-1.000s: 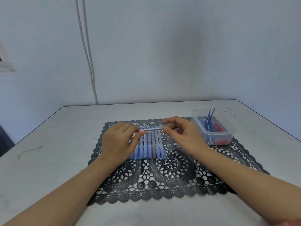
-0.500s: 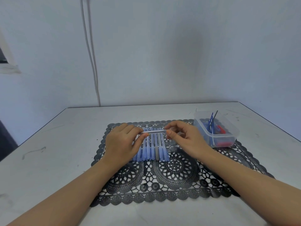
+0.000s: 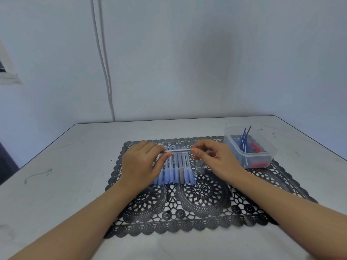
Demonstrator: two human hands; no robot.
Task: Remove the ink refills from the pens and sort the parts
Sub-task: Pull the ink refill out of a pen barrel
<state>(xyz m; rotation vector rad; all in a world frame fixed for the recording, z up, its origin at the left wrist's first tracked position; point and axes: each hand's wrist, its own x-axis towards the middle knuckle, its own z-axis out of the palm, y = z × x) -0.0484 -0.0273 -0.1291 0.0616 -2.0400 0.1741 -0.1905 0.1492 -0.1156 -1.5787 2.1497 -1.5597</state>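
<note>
Setting: a plain indoor work table; whether in a home or a workroom cannot be told. Evidence:
- A scuffed white tabletop (image 3: 56,166) extends below and around the fingers (image 3: 206,145).
- A black lace placemat (image 3: 206,212) lies beneath them.
- A clear plastic tub (image 3: 230,132) stands just right of them.
- A bare pale wall (image 3: 206,62) rises beyond them.
- Two white cables (image 3: 102,59) run down it, left of them.

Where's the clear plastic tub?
Head view, right side: clear plastic tub on the far-right corner of the black lace mat, beside the right hand.
</note>
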